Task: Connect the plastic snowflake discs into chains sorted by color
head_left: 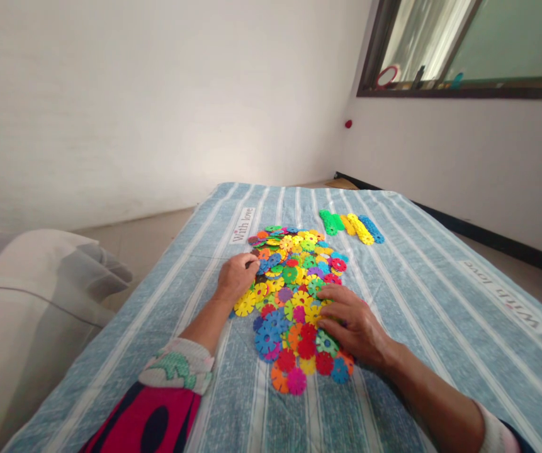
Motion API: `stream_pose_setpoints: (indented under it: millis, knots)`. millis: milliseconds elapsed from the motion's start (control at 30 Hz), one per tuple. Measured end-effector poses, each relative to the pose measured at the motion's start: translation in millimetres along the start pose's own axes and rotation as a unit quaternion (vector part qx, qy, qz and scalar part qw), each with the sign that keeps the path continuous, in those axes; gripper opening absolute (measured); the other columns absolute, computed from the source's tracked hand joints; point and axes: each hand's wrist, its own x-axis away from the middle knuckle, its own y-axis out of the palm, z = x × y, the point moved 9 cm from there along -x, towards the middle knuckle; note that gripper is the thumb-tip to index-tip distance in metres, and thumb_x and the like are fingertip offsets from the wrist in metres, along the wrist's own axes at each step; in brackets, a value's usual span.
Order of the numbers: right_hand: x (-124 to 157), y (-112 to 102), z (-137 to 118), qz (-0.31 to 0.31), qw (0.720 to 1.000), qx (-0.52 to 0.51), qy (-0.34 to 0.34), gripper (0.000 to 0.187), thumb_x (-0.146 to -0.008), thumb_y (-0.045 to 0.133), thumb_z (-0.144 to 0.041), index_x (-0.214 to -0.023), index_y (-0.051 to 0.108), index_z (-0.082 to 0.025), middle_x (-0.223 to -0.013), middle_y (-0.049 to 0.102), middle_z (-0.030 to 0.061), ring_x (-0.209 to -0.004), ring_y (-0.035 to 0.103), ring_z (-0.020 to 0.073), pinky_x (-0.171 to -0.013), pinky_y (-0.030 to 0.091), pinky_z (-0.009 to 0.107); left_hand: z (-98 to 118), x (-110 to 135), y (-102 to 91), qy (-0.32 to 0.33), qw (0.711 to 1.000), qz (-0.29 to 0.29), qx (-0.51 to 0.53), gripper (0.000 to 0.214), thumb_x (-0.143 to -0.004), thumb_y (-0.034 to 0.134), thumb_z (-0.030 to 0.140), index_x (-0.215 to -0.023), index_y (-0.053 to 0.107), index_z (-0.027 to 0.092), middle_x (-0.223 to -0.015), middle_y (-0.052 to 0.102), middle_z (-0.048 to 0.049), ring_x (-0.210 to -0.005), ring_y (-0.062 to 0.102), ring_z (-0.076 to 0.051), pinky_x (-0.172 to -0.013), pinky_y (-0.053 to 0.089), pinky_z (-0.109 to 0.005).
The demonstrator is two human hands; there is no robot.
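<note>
A heap of colourful notched plastic discs (294,294) is spread over the striped cloth in front of me. At its left edge, my left hand (237,277) has its fingers curled in against the discs; the fingertips are partly hidden, so what they hold cannot be made out. My right hand (356,319) rests on the right side of the heap, palm down. Its fingers are stretched out and apart, touching yellow and green discs. Past the heap lie rows of overlapping discs grouped by colour: green (331,223), orange-yellow (347,224), yellow (361,229) and blue (371,230).
The blue and white striped cloth (180,270) covers the table. To the left stands something draped in pale, sheer fabric (29,327). White walls rise behind and to the right, with a dark-framed window (469,94) holding small items on its sill.
</note>
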Motion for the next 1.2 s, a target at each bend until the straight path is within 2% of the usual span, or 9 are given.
stream_pose_setpoints:
  millis: [200,300,400,567,767,900,967,1100,1200]
  knots:
    - [0.9,5.2,1.1,0.014,0.998,0.062,-0.005,0.012,-0.091,0.058,-0.026,-0.092,0.068,-0.019,-0.113,0.064,0.0112,-0.117,0.054,0.0260,-0.100,0.045,0.046,0.0,-0.5,-0.1,0.003,1.000,0.000,0.000,0.033,-0.076,0.046,0.039,-0.084,0.073,0.021,-0.093,0.076,-0.0058,-0.088,0.068,-0.022,-0.081,0.048,-0.029]
    - [1.8,6.6,4.3,0.011,0.996,0.088,0.002,0.017,-0.089,0.060,-0.026,-0.102,0.066,-0.018,-0.116,0.064,0.0125,-0.121,0.051,0.0281,-0.100,0.045,0.049,0.0,-0.5,-0.4,0.005,1.000,0.001,0.003,0.032,-0.075,0.046,0.038,-0.082,0.073,0.021,-0.092,0.076,-0.0057,-0.088,0.068,-0.022,-0.082,0.048,-0.029]
    - [1.9,7.6,6.7,0.006,0.996,0.092,0.013,0.014,-0.089,0.060,-0.026,-0.098,0.067,-0.019,-0.118,0.063,0.0126,-0.122,0.050,0.0293,-0.100,0.045,0.051,0.0,-0.4,-0.5,0.005,1.000,0.002,0.006,0.032,-0.076,0.047,0.038,-0.082,0.073,0.021,-0.092,0.076,-0.0056,-0.088,0.068,-0.022,-0.082,0.048,-0.029]
    - [1.9,4.5,9.3,0.031,0.999,0.025,0.036,0.007,-0.086,0.063,-0.024,-0.089,0.068,-0.019,-0.117,0.064,0.0111,-0.119,0.053,0.0280,-0.100,0.045,0.050,-0.6,-1.1,0.1,0.001,1.000,0.000,0.005,0.032,-0.076,0.047,0.038,-0.082,0.073,0.021,-0.092,0.076,-0.0057,-0.088,0.068,-0.022,-0.082,0.048,-0.029]
    - [0.2,-1.3,17.6,0.042,0.988,-0.112,0.100,0.011,-0.086,0.065,-0.028,-0.078,0.068,-0.020,-0.107,0.068,0.0085,-0.105,0.062,0.0215,-0.090,0.052,0.037,3.2,-1.4,-3.3,0.000,1.000,-0.004,0.000,0.031,-0.075,0.047,0.037,-0.081,0.073,0.022,-0.092,0.077,-0.0041,-0.088,0.068,-0.021,-0.082,0.048,-0.028]
    - [-3.3,-15.4,27.5,0.079,0.977,-0.153,0.122,0.013,-0.086,0.064,-0.030,-0.079,0.070,-0.021,-0.101,0.070,0.0079,-0.097,0.065,0.0204,-0.085,0.053,0.035,2.1,-2.8,-6.6,-0.008,1.000,0.000,0.002,0.030,-0.074,0.048,0.038,-0.079,0.073,0.023,-0.090,0.077,-0.0039,-0.086,0.068,-0.021,-0.081,0.049,-0.029]
    - [-4.3,-26.9,37.3,0.111,0.972,-0.159,0.130,0.014,-0.085,0.065,-0.031,-0.079,0.071,-0.020,-0.097,0.071,0.0078,-0.091,0.066,0.0196,-0.078,0.054,0.032,1.2,-3.9,-7.0,-0.003,1.000,0.002,0.004,0.031,-0.074,0.047,0.039,-0.080,0.073,0.023,-0.090,0.077,-0.0038,-0.086,0.068,-0.022,-0.081,0.049,-0.029]
    - [1.2,-51.6,67.6,0.172,0.961,-0.130,0.175,0.017,-0.083,0.065,-0.035,-0.079,0.071,-0.020,-0.085,0.071,0.0058,-0.077,0.065,0.0175,-0.060,0.049,0.026,-3.1,-5.3,-6.8,-0.007,1.000,0.002,0.001,0.032,-0.073,0.048,0.041,-0.081,0.073,0.023,-0.093,0.077,-0.0043,-0.089,0.068,-0.023,-0.082,0.049,-0.030]
    - [12.7,-66.0,97.5,0.200,0.948,-0.079,0.234,0.023,-0.082,0.064,-0.039,-0.074,0.072,-0.020,-0.074,0.069,0.0038,-0.068,0.061,0.0164,-0.057,0.045,0.026,-3.4,-5.6,-7.7,-0.008,1.000,0.004,0.003,0.029,-0.072,0.048,0.041,-0.079,0.072,0.025,-0.091,0.077,-0.0023,-0.088,0.069,-0.022,-0.082,0.049,-0.028]
